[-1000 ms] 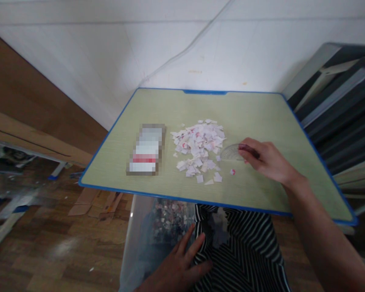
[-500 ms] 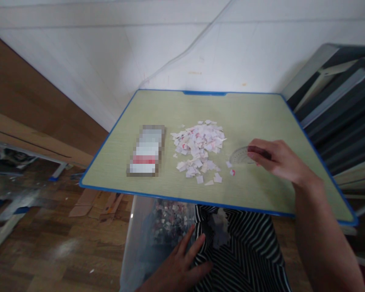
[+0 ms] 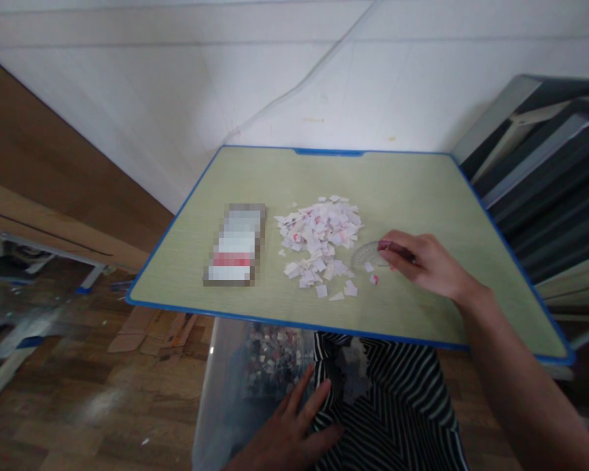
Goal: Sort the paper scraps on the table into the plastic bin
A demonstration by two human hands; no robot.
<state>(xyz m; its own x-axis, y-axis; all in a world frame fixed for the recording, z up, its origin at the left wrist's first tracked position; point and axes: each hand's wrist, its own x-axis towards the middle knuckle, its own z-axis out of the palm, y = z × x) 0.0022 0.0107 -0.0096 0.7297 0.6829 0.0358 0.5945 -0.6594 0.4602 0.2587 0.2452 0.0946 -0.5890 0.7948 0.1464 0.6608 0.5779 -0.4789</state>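
Observation:
My right hand (image 3: 429, 265) is closed on a clear plastic protractor (image 3: 364, 254), whose curved edge points left over the table. Just left of the protractor lies a heap of torn white paper scraps (image 3: 324, 222), some with pink or red marks. A small scrap with a red mark (image 3: 374, 279) sits apart, close below the protractor. Under the table edge my left hand (image 3: 289, 425) is open, fingers spread, resting against black-and-white striped cloth (image 3: 397, 405) and holding nothing.
The small table (image 3: 397, 186) has a blue rim and stands against a white wall (image 3: 167, 98). A blurred-out flat object (image 3: 234, 239) lies left of the heap. Below is a translucent bin (image 3: 216, 373) with many small bits. Folded dark frames (image 3: 554, 150) lean at the right.
My right hand has moved left with the protractor, bringing it nearer the paper heap and over the loose scraps. My left hand stays where it was.

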